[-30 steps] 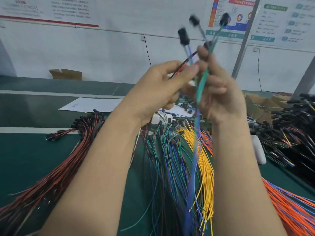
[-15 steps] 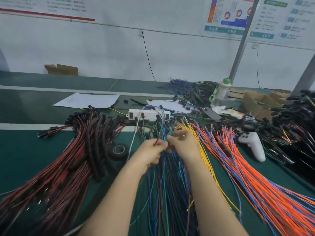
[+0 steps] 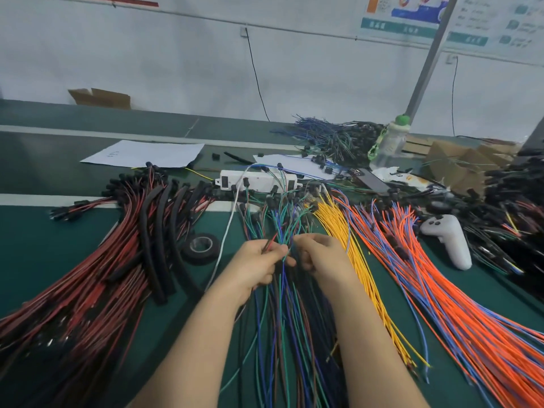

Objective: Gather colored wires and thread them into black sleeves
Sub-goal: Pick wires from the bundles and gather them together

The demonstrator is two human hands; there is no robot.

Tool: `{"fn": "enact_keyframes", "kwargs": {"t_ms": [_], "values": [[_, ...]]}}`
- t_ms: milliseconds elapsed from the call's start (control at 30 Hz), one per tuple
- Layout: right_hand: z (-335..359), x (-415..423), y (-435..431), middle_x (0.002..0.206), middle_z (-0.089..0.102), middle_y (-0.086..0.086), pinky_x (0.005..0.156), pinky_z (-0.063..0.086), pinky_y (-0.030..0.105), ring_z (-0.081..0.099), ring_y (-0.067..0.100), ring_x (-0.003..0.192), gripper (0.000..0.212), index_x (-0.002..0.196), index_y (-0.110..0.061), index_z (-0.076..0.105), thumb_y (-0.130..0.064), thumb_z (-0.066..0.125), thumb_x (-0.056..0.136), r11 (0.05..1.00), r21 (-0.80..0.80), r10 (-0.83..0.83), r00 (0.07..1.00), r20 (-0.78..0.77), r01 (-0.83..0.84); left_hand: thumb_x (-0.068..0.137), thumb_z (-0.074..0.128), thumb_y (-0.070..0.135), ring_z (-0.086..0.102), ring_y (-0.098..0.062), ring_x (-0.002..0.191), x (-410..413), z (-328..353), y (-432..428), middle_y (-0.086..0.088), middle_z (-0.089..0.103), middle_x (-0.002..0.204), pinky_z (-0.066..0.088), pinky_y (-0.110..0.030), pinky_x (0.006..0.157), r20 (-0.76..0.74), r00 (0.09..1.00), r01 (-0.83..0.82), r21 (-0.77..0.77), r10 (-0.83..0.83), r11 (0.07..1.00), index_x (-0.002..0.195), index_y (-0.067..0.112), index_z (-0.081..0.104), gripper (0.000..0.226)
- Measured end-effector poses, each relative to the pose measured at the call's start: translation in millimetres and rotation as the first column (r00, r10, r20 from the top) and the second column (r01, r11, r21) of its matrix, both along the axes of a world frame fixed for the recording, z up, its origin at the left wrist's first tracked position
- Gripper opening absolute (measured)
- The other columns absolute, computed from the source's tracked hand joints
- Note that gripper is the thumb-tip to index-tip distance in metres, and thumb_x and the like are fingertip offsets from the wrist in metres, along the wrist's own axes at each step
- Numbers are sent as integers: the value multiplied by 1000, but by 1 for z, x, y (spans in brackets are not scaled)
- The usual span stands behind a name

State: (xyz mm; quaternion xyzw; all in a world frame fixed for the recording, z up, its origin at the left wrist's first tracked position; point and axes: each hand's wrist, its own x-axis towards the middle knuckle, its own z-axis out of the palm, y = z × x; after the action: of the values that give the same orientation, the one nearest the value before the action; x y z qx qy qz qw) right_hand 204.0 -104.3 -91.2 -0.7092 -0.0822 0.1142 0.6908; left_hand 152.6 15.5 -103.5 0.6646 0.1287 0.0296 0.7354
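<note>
1. Where the two hands meet just below frame centre, the left hand (image 3: 259,266) pinches a small wire cluster (image 3: 282,245) of red, blue and green wires between its thumb and curled fingers.
2. From 3 o'clock, the right hand (image 3: 322,260) closes its curled fingers and thumb on the same cluster, knuckles almost touching the left hand.
3. Above the grip, the held wires fan out toward 12 o'clock and end in small black connectors.
4. Under both forearms, the mixed wire bundle (image 3: 282,334) of green, blue and brown wires runs toward 6 o'clock on the green table (image 3: 44,245).
5. Just beside the right hand, at 2 to 4 o'clock, lie the yellow wires (image 3: 353,254); beyond them spread the orange and blue wires (image 3: 441,290).
6. At 9 o'clock lie the black sleeves (image 3: 150,245), resting on the red and black wires (image 3: 88,290).
7. Between the sleeves and the left hand, a black tape roll (image 3: 201,245) lies flat.
8. At 12 o'clock, a white power strip (image 3: 253,179) sits behind the connectors.
9. At 3 o'clock, well apart from the hands, lies a white controller (image 3: 447,240).
10. At 1 o'clock stands a clear water bottle (image 3: 391,142) with a green cap; at 11 o'clock lies a paper sheet (image 3: 147,153).
</note>
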Motion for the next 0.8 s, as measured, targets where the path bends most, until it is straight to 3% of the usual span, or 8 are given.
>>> {"fn": "enact_keyframes", "kwargs": {"t_ms": [167,233,300,367,467,567,700,800], "values": [[-7,1,8,44,45,-3,49,42,20,42,5,33,27,67,-8,54,-4,55,93,997,35,-72,996,44,71,95,54,15,22,-3,35,-2,2,-3,-17,61,79,19,-14,34,20,999,-36,23,36,999,79,10,57,18],[-8,1,11,55,49,-1,50,46,21,46,3,37,17,75,-9,56,-5,58,91,993,-17,-114,989,90,116,94,55,15,23,-2,34,-2,2,-2,-7,65,67,20,-14,34,26,999,-39,19,39,999,80,10,56,15],[-8,1,12,63,51,2,48,46,24,51,8,42,13,82,-11,53,-1,59,88,990,-26,-139,985,103,142,94,56,14,23,-2,34,-3,1,-3,9,53,45,20,-14,34,34,999,-38,30,37,999,79,10,56,15],[-8,1,10,65,53,5,52,44,27,52,17,50,16,78,-13,54,0,59,86,989,-73,-120,986,118,129,94,57,14,23,-2,34,-4,0,-4,13,42,37,21,-14,34,41,999,-30,57,28,998,78,11,57,16],[-7,1,6,65,56,11,62,42,32,52,22,61,19,72,-9,62,-16,62,90,983,-162,-69,991,113,87,92,59,17,25,-4,37,-4,-2,-3,11,44,43,23,-14,36,51,999,-19,106,14,994,75,14,59,17],[-3,-2,4,61,55,8,57,41,26,50,19,56,20,76,-4,61,-18,64,91,999,-51,-14,999,52,17,91,61,20,26,-4,37,-5,-2,-1,-1,60,61,23,-14,36,58,998,-8,124,1,992,74,15,61,18],[1,-2,2,37,38,-13,38,26,13,30,1,33,25,70,-11,52,-7,57,94,991,131,-13,1000,-10,14,94,56,17,24,-1,33,-4,2,1,-3,70,68,19,-12,32,53,998,-13,-103,18,995,79,12,55,15],[-1,-1,7,38,41,-11,44,34,19,36,3,36,28,67,-12,50,-10,56,94,998,38,-44,998,49,42,94,56,14,23,-1,33,-3,2,1,-1,69,64,18,-12,32,42,999,-25,-99,29,995,76,12,53,18]]}}
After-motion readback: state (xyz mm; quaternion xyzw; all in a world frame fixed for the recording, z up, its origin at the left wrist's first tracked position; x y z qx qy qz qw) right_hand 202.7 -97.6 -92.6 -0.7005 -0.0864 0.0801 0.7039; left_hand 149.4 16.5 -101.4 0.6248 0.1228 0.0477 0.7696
